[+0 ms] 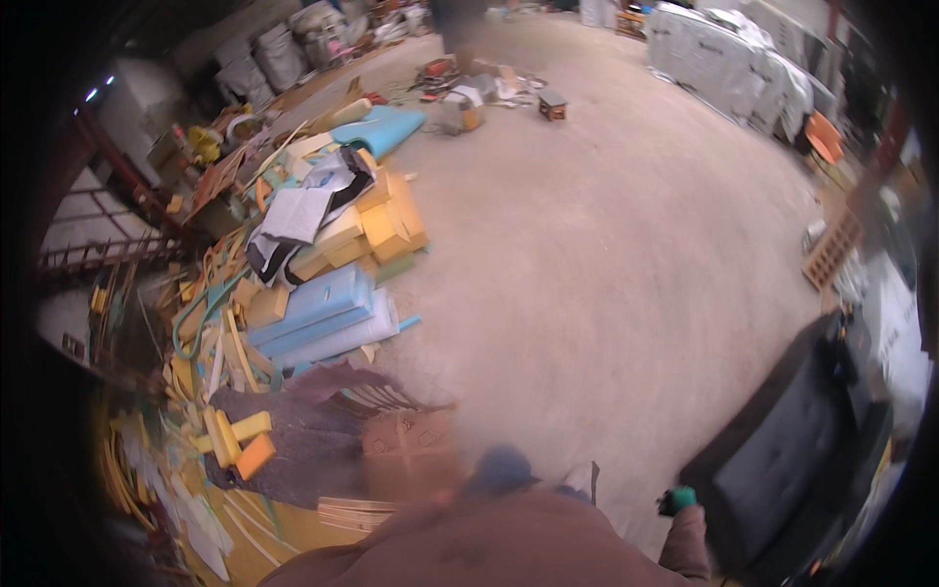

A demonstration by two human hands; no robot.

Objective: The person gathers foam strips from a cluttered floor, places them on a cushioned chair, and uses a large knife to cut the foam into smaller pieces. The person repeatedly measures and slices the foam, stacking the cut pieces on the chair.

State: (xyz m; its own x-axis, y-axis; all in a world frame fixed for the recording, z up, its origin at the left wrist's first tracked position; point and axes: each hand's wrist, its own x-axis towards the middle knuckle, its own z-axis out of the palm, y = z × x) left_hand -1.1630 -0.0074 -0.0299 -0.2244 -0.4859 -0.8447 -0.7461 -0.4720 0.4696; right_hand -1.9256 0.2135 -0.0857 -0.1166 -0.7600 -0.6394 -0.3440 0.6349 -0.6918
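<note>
My right hand [677, 501], in a green and dark glove, hangs at the lower right below a brown sleeve. It is nearest to the edge of a black tufted couch [792, 450], and whether the two touch I cannot make out. The fingers are too small and blurred to show if they are curled round anything. My left hand is out of the picture. A brown jacket front [479, 543] fills the bottom middle, with a dark blue shoe tip [504, 465] beyond it.
Blue foam slabs [318, 308], yellow foam blocks [391, 220] and a rolled teal sheet [377, 132] pile up on the left. A brown carved panel [411, 450] lies nearer. An orange chair [824, 137] and wrapped furniture [724, 68] stand right. Another person [458, 29] is far ahead.
</note>
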